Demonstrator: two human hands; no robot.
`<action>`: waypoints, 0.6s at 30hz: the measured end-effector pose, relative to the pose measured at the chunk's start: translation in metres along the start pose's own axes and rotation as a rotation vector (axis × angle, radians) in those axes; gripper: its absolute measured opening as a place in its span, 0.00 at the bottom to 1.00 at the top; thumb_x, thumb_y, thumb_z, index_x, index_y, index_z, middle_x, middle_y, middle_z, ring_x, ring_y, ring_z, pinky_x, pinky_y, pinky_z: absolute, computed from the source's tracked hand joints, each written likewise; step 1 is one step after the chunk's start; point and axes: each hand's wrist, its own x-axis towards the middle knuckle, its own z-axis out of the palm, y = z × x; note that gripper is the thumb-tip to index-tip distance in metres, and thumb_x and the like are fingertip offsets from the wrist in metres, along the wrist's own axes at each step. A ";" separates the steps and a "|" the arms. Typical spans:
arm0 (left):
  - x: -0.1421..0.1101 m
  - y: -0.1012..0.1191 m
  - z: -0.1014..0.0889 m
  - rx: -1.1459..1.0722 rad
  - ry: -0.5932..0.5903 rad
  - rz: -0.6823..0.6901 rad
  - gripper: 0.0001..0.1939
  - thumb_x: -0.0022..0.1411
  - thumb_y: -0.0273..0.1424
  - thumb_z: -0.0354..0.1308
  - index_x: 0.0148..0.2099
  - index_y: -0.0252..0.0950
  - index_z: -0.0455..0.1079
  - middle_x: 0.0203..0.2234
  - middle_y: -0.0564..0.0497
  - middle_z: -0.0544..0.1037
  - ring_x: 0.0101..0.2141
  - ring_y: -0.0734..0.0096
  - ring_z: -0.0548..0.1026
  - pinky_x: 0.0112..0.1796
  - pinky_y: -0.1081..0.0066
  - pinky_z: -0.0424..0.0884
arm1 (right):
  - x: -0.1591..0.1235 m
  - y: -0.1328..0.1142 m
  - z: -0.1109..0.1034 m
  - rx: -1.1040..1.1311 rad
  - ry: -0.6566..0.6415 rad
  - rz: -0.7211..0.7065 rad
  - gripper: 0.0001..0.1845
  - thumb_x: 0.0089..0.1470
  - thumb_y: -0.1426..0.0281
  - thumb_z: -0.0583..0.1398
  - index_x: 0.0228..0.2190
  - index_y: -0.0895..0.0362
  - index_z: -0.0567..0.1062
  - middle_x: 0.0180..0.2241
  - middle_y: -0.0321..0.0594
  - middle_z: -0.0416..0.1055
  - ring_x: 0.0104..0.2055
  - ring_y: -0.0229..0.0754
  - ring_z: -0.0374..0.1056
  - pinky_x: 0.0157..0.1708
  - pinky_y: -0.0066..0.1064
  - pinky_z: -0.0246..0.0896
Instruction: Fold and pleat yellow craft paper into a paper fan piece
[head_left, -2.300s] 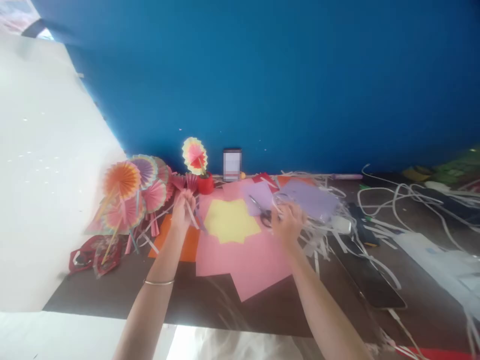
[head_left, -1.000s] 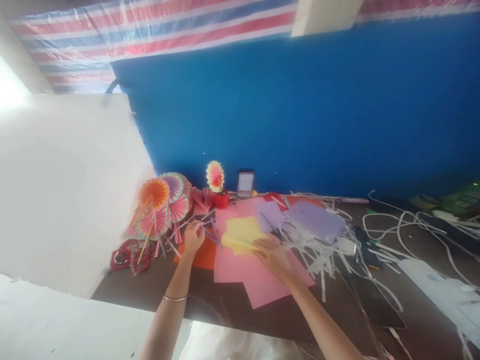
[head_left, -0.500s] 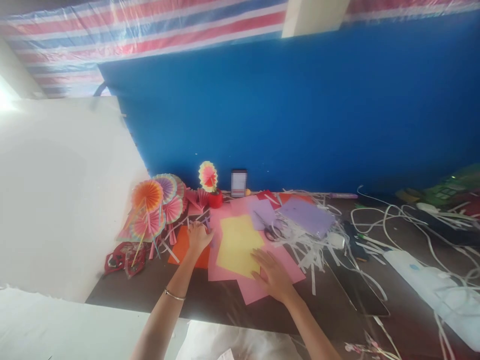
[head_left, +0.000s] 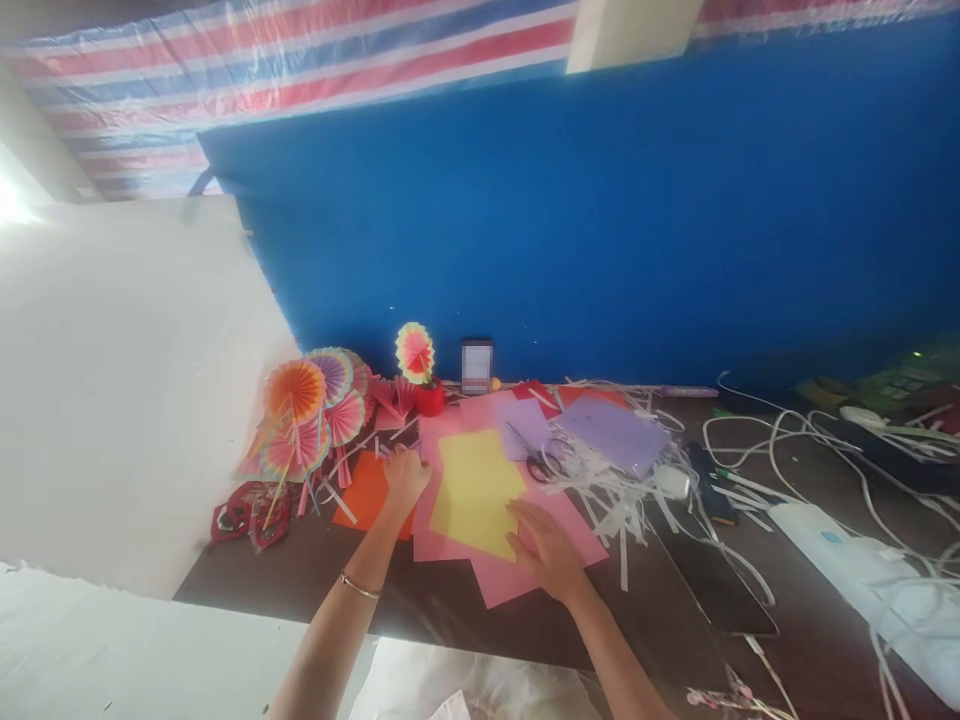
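Across the back stands a blue panel (head_left: 562, 230), behind a dark tabletop (head_left: 285, 580). Pink sheets (head_left: 517, 582) overlap there, a yellow sheet (head_left: 476, 485) on top. Orange sheet (head_left: 364, 495) lies left, partly under the left hand (head_left: 406, 480): fingers curled, cannot tell if pinching anything. Right hand (head_left: 553, 555) rests at yellow's right edge, fingers slightly apart. Scissors (head_left: 541, 467) lie near its upper right corner.

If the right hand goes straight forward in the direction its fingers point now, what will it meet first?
Probably the yellow paper; the right hand is at its right edge, pointing across it. Whether it touches or hovers is unclear.
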 end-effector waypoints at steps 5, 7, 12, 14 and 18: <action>0.000 -0.005 -0.001 -0.131 -0.015 -0.010 0.10 0.53 0.28 0.50 0.34 0.31 0.71 0.35 0.38 0.75 0.37 0.56 0.74 0.38 0.64 0.66 | 0.000 0.002 0.002 0.015 0.019 -0.005 0.20 0.56 0.61 0.52 0.48 0.53 0.69 0.50 0.45 0.68 0.53 0.50 0.63 0.52 0.48 0.59; 0.002 -0.007 -0.001 -0.229 -0.030 -0.028 0.09 0.54 0.28 0.50 0.34 0.33 0.70 0.33 0.41 0.77 0.37 0.60 0.75 0.39 0.66 0.66 | 0.000 0.003 0.003 0.022 0.024 0.002 0.20 0.56 0.61 0.52 0.48 0.54 0.69 0.50 0.45 0.68 0.53 0.49 0.63 0.52 0.47 0.59; 0.007 -0.011 0.004 -0.600 0.010 -0.027 0.05 0.53 0.26 0.53 0.32 0.37 0.70 0.30 0.48 0.78 0.35 0.63 0.75 0.39 0.64 0.66 | -0.002 0.005 0.005 0.046 0.056 0.031 0.18 0.56 0.62 0.52 0.46 0.55 0.69 0.48 0.45 0.69 0.52 0.49 0.63 0.52 0.47 0.59; 0.010 -0.010 0.007 -0.753 0.026 0.001 0.03 0.53 0.26 0.54 0.31 0.36 0.69 0.29 0.47 0.78 0.33 0.65 0.75 0.37 0.67 0.68 | -0.002 0.007 0.005 0.077 0.093 0.030 0.16 0.56 0.63 0.52 0.45 0.55 0.70 0.46 0.45 0.70 0.50 0.48 0.64 0.51 0.46 0.59; 0.012 -0.001 0.006 -0.921 0.039 0.051 0.05 0.54 0.28 0.54 0.34 0.34 0.68 0.30 0.47 0.78 0.33 0.69 0.76 0.36 0.70 0.70 | 0.002 0.007 0.003 0.185 0.212 0.083 0.13 0.56 0.64 0.52 0.40 0.54 0.71 0.42 0.45 0.72 0.47 0.49 0.66 0.48 0.47 0.61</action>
